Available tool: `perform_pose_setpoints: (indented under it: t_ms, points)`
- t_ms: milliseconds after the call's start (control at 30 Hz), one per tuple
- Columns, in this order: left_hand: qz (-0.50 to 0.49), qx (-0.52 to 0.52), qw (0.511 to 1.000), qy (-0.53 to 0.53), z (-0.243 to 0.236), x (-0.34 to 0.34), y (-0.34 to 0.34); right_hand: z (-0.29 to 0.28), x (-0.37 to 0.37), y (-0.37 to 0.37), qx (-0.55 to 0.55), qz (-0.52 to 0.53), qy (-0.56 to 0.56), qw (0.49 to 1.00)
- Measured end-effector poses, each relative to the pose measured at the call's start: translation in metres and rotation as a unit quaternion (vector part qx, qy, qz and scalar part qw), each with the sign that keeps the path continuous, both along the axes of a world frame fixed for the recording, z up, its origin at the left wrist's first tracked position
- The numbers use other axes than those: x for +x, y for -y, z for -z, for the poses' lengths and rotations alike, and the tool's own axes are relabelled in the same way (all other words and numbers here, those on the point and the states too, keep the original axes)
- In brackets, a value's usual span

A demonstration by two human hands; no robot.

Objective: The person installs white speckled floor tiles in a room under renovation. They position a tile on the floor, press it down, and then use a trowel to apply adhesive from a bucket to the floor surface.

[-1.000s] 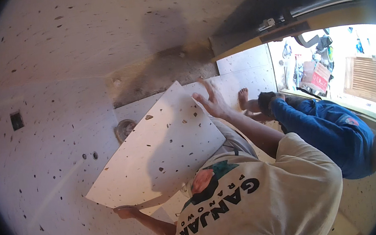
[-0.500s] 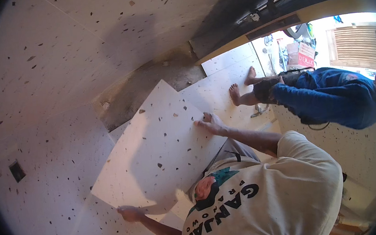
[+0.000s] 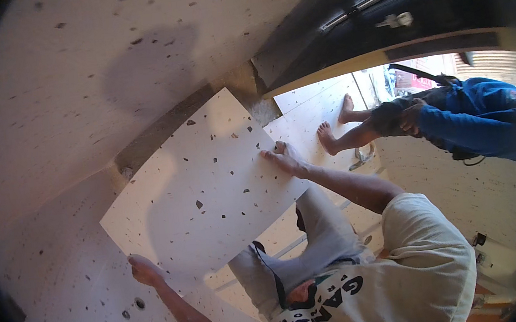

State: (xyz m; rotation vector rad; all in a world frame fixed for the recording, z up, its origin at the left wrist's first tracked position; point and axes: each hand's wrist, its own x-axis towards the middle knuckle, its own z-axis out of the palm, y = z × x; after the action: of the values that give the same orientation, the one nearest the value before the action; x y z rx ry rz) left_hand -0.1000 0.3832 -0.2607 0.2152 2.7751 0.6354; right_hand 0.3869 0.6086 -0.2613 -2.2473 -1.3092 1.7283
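Observation:
A large white speckled tile (image 3: 194,186) lies slanted between my forearms, its far part over a bare, rough strip (image 3: 159,121) at the foot of the speckled wall. My left hand (image 3: 145,270) grips its near left edge, fingers partly hidden. My right hand (image 3: 284,161) holds the right edge, thumb on the face. Below the tile are my grey-trousered legs (image 3: 307,237) and cream shirt.
At the right, a person in blue (image 3: 480,119) has bare feet (image 3: 328,138) on the white tiles. Above them runs a dark panel (image 3: 430,4) with a metal rail, beside a bright opening. Two small round holes (image 3: 139,303) show in the tiled surface at lower left.
The tile and both my hands have shifted up and left, toward the bare strip, showing more of my legs. The person in blue sits higher in the view.

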Motion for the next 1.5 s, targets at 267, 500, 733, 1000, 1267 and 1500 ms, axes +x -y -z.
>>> perform_pose_setpoints:
  t_ms: [267,500,733,1000,1267,1500]
  points:
    - [0.059,-0.042,0.997,0.010,0.034,-0.029,0.023,0.055,0.004,0.015,0.020,-0.012,-0.001,1.000]
    - [0.095,-0.059,0.992,-0.065,0.047,-0.015,0.029,0.098,0.015,0.024,0.028,-0.017,-0.040,0.999]
    - [0.064,-0.031,0.993,-0.099,0.035,-0.005,0.051,0.132,0.022,0.040,0.053,-0.034,-0.067,0.996]
    - [0.078,-0.025,0.984,-0.160,0.040,-0.010,0.082,0.138,0.023,0.057,0.023,-0.015,-0.150,0.988]
    - [0.070,-0.047,0.988,-0.129,0.053,-0.003,0.072,0.148,0.035,0.048,-0.042,0.011,-0.170,0.985]
    - [0.071,-0.059,0.989,-0.115,0.062,0.004,0.059,0.169,0.040,0.046,-0.008,-0.012,-0.135,0.991]
